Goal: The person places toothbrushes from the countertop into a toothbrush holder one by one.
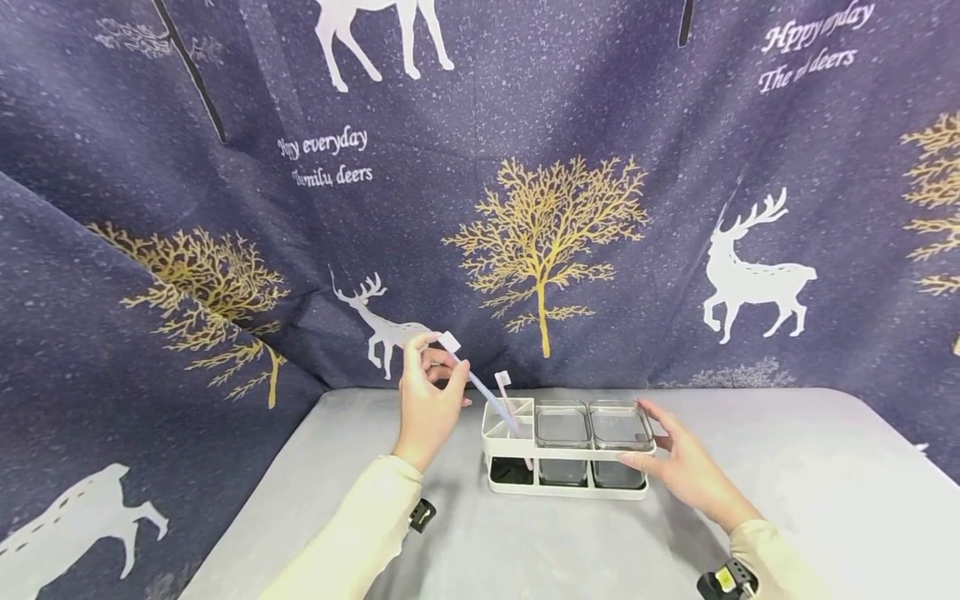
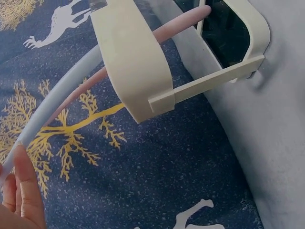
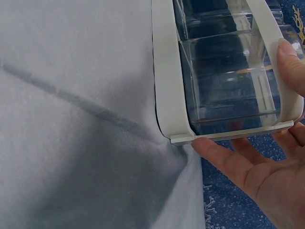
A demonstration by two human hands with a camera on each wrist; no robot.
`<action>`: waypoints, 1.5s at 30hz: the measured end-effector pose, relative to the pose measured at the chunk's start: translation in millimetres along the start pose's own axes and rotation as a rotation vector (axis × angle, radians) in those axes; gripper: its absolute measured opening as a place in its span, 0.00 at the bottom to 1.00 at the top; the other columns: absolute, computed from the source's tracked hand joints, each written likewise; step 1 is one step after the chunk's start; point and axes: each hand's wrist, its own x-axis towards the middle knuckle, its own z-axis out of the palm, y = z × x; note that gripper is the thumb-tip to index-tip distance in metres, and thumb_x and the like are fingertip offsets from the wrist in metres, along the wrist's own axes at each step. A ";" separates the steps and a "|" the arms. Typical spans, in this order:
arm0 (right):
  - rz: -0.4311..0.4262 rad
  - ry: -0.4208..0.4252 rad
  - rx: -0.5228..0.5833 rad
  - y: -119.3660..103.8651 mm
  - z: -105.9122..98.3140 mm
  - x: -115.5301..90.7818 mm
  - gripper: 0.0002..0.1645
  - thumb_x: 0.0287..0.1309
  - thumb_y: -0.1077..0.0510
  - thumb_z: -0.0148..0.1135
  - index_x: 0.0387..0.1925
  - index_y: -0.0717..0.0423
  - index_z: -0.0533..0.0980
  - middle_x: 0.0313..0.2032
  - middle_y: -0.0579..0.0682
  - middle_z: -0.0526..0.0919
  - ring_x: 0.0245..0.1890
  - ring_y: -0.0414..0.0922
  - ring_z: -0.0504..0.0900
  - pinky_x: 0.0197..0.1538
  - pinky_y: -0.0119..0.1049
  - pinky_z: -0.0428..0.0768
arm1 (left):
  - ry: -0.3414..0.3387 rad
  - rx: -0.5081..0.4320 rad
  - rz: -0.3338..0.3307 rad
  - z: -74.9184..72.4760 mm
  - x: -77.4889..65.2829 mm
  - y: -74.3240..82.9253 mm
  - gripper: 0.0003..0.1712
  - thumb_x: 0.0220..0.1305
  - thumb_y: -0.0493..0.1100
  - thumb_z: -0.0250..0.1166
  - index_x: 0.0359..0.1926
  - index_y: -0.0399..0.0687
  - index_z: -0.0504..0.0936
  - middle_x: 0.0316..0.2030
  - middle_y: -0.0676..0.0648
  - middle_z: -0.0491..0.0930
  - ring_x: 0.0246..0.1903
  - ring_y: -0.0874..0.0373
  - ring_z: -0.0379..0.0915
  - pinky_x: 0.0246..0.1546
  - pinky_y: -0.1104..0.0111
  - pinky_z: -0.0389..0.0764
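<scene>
A light blue toothbrush (image 1: 491, 401) slants down from my left hand (image 1: 431, 404), which pinches it just below its white head. Its lower end reaches the divided left section of a white toothbrush rack (image 1: 585, 455). Within that section leans a pink toothbrush (image 1: 503, 381); the left wrist view shows its handle (image 2: 183, 25) passing below the upper band. Two clear cups (image 1: 562, 425) sit side by side in the rack's other slots. At the rack's right end, my right hand (image 1: 690, 471) grips the frame, thumb on the front rail and fingers around the end and back.
The rack stands on a grey-white cloth-covered table (image 1: 570, 550). Behind and to the left hangs a dark blue curtain (image 1: 420, 225) with deer and tree prints, meeting the table's back edge close behind the rack. Each wrist wears a black device (image 1: 422, 515).
</scene>
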 end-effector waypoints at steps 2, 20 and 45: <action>0.000 0.002 0.003 -0.2 0.7 -0.5 0.57 0.55 0.48 0.73 0.75 0.61 0.51 0.72 0.68 0.54 0.59 0.73 0.69 0.53 0.61 0.76 | -0.012 0.023 0.009 1.4 -0.3 -0.5 0.29 0.62 0.27 0.65 0.60 0.39 0.63 0.35 0.38 0.75 0.31 0.44 0.79 0.17 0.55 0.82; -0.030 0.023 0.002 0.9 2.3 -3.0 0.55 0.55 0.52 0.73 0.74 0.63 0.52 0.71 0.70 0.55 0.57 0.73 0.71 0.52 0.60 0.77 | -0.053 0.160 0.104 16.4 -8.2 -13.1 0.23 0.63 0.31 0.64 0.57 0.43 0.68 0.32 0.45 0.77 0.31 0.52 0.80 0.25 0.69 0.80; -0.040 0.019 0.035 1.9 3.3 -0.3 0.55 0.56 0.51 0.72 0.75 0.64 0.51 0.71 0.69 0.53 0.59 0.74 0.69 0.53 0.60 0.76 | -0.123 0.263 0.167 28.3 -26.3 -27.4 0.21 0.60 0.29 0.65 0.53 0.42 0.71 0.31 0.50 0.76 0.32 0.57 0.80 0.38 0.63 0.81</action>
